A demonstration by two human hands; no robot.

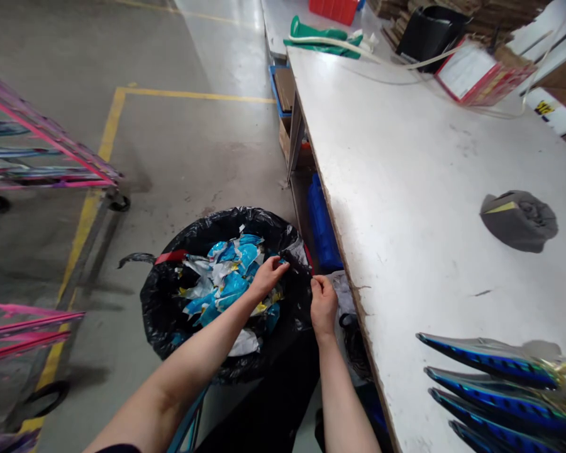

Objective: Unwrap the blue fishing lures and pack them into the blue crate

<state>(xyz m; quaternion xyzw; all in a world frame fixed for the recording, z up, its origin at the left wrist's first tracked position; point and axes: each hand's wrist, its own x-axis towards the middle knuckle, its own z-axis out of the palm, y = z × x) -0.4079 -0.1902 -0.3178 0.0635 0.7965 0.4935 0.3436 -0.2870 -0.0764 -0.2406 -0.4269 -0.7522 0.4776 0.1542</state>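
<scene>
A round bin lined with a black bin bag (167, 321) stands on the floor, holding crumpled blue, white and yellow plastic scraps (236, 280). My left hand (268, 278) reaches over the scraps toward the bin's right side. Its thumb and fingers are pinched together; whatever lies between them is too small to make out. At the right rim, beside the table edge, my right hand (324, 306) is closed with its fingertips on the edge of the black bag. Some of the bin's red rim shows at its left and right.
A white table (405, 207) runs along the right, bearing shiny blue fish-shaped pieces (495, 365), a rolled grey cloth (521, 220) and a red-white box (483, 72). A pink wheeled rack (51, 141) stands left. A blue container (321, 220) sits under the table.
</scene>
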